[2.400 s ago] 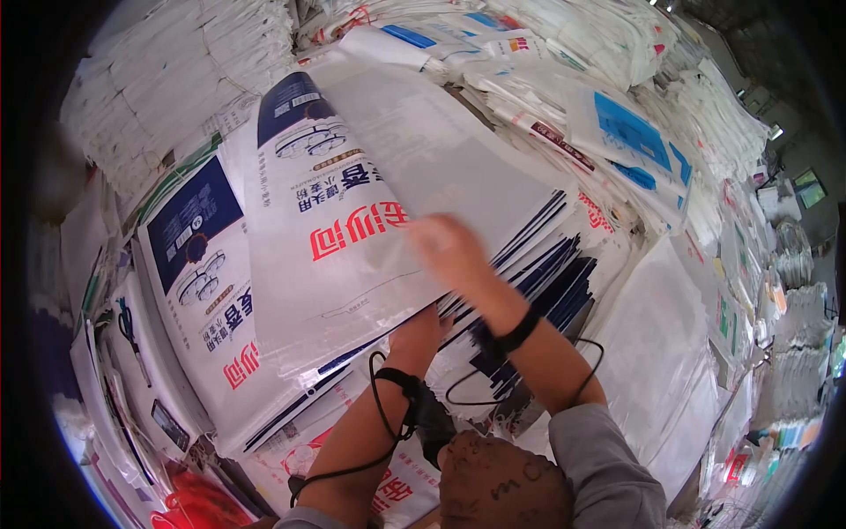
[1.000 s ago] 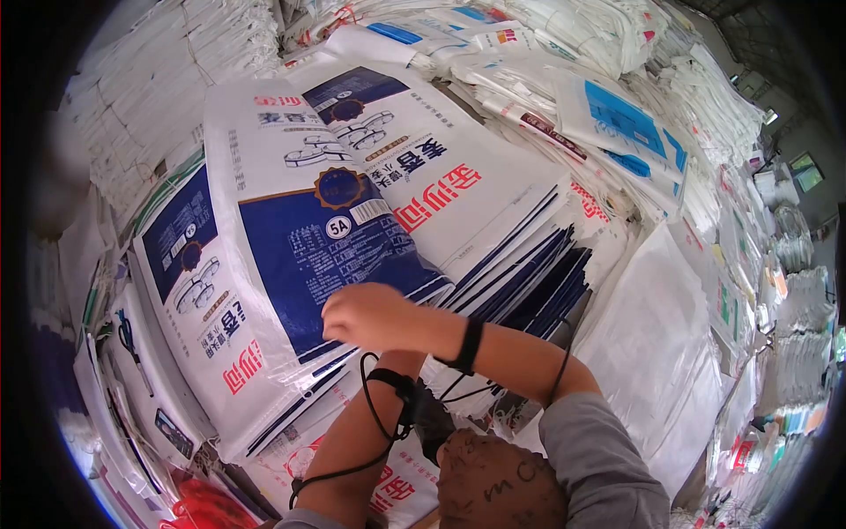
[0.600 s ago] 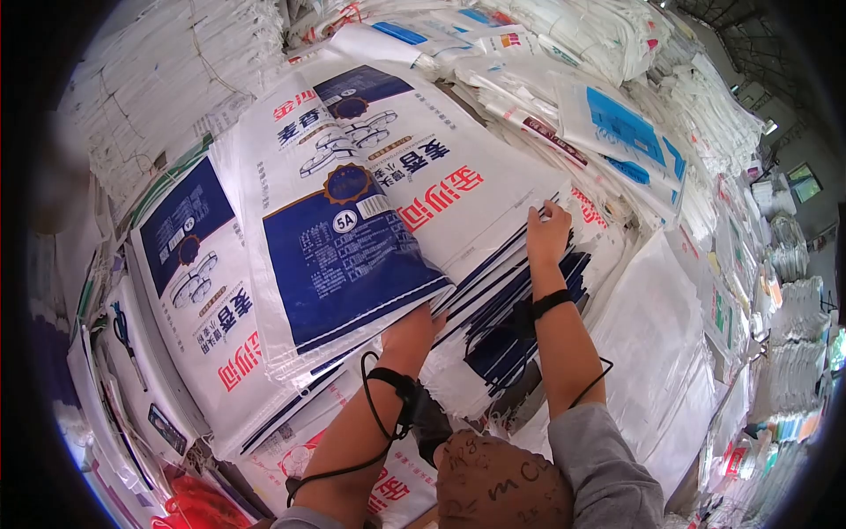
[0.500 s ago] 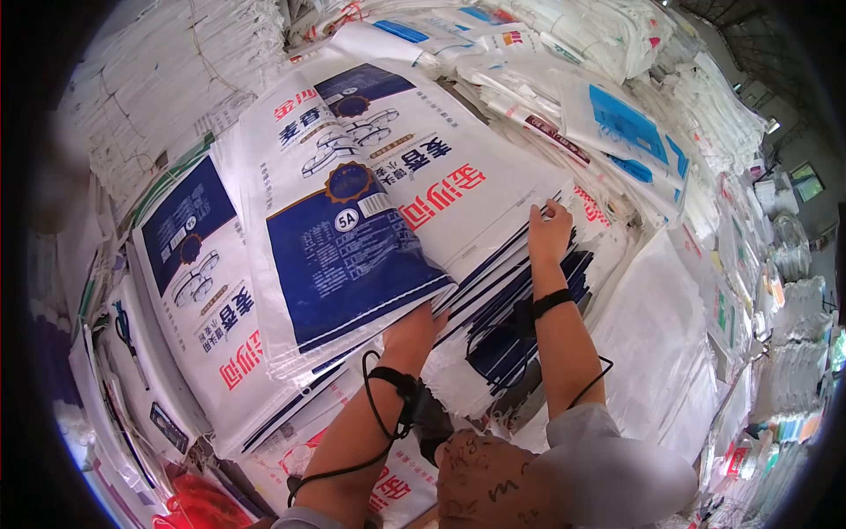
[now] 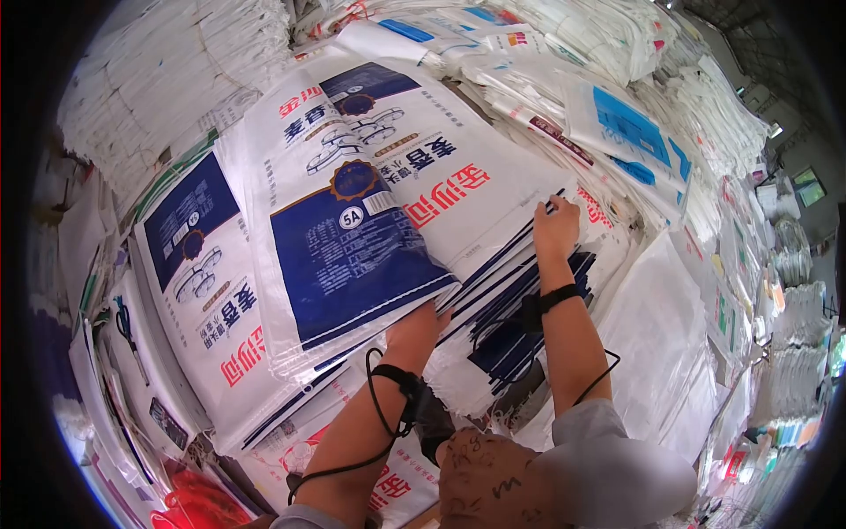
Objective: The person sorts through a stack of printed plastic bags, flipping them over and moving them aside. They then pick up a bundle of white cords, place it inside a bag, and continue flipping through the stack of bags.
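Note:
A stack of printed woven sacks [image 5: 476, 225] lies in front of me, white with navy ends and red lettering. The near end of a top sack [image 5: 370, 273], marked 5A, is folded over toward the left. My left hand [image 5: 416, 333] reaches beneath that folded end; its fingers are hidden. At the right corner of the stack, my right hand [image 5: 557, 227] pinches the sack edges between thumb and fingers. Below it, navy edges of several layered sacks [image 5: 511, 348] fan out. Another pile of the same sacks [image 5: 198, 256] is on the left.
White bundled sacks [image 5: 185, 62] rise high at the far left. Blue-printed sacks [image 5: 630, 123] lie behind on the right. Scissors [image 5: 126, 326] and a phone-like dark object [image 5: 167, 425] sit at the left, with a red bag [image 5: 201, 504] below.
My right hand has shifted slightly, its fingers now bent over the sack corner. My left hand stays under the folded sack end. The view has moved a little.

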Available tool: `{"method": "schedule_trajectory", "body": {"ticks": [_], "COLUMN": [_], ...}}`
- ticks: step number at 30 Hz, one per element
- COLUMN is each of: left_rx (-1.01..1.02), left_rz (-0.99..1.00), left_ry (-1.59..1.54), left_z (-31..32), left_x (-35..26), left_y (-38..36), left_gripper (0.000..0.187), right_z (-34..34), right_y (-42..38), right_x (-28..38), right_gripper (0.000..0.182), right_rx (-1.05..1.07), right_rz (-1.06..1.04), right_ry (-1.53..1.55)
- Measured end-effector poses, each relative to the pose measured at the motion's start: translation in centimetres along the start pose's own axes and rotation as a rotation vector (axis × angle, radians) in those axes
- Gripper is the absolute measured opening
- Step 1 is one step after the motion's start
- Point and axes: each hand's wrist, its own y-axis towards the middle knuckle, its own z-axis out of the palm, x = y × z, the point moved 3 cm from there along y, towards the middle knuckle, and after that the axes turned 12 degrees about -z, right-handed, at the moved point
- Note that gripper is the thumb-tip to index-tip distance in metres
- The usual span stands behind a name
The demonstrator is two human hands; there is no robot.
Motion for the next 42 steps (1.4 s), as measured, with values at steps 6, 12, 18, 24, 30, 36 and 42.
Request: {"method": "schedule_trajectory", "body": {"ticks": [6, 12, 18, 24, 30, 36, 42], "left_rx": [-0.076, -0.058, -0.029, 0.106, 0.180, 0.152, 0.061], "left_rz": [0.031, 0.033, 0.038, -0.027, 0.066, 0.044, -0.025], "left_ry": [-0.009, -0.020, 0.026, -0.033, -0.074, -0.006, -0.039], "left_z": [0.7, 0.6, -0.1, -0.2, 2.3, 2.2, 0.4], "left_x": [0.3, 0.3, -0.3, 0.0, 0.8, 0.7, 0.0], "left_y": [0.2, 0.1, 0.2, 0.3, 0.7, 0.9, 0.1], "left_gripper": [0.071, 0.072, 0.073, 0.075, 0.076, 0.075, 0.074], "right_z": [4.3, -0.1, -0.9, -3.8, -3.8, -3.1, -0.6], "right_y": [0.7, 2.1, 1.2, -5.4, -15.1, -11.8, -1.0], "right_x": [-5.2, 0.7, 8.9, 21.6, 25.8, 21.8, 4.7], "right_gripper": [0.040, 0.022, 0.008, 0.005, 0.008, 0.016, 0.030], "right_rx": [-0.005, 0.262, -0.133, 0.135, 0.628, 0.731, -0.074], "right_rz": [0.433, 0.227, -0.452, -0.748, -1.140, -0.888, -0.396], "right_ry": [0.605, 0.094, 0.367, 0.763, 0.812, 0.931, 0.143]}}
